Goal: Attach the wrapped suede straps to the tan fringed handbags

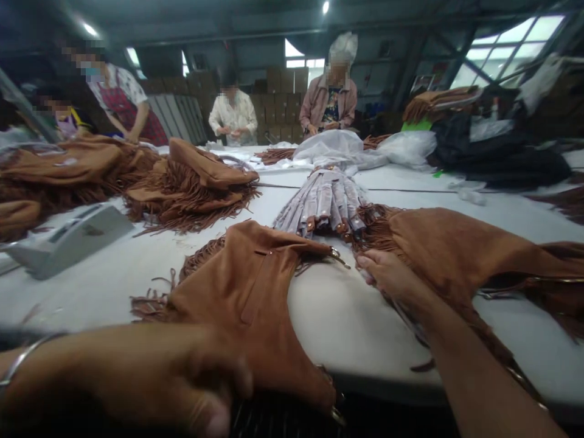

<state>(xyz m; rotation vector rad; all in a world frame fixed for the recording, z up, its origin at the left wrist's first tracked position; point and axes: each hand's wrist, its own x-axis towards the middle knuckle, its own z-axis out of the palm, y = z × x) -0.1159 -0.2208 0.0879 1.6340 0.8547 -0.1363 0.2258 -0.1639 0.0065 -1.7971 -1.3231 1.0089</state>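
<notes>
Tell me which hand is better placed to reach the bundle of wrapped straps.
Probably your right hand: it is close to the strap bundle, though it looks closed. Your left hand is farther back, by the nearest brown bag.

- Bag wkshp, factory-type bldg.
- Long white worktop (340, 316) w/ several fringed brown bags (237, 274), same type, some piled on the L.
- Also on it: bundle of wrapped straps (326, 198) & clear plastic wrap (328, 146).
- 4 co-workers (233, 115) at far side, incl. 1 w/ plaid apron (112, 100), 1 w/ hair cap (344, 47).
- Cardboard boxes (283, 109) stacked at rear.
- Lg. multi-pane window (541, 33), exposed beams (269, 30), small ceiling lamps (90, 29).
</notes>
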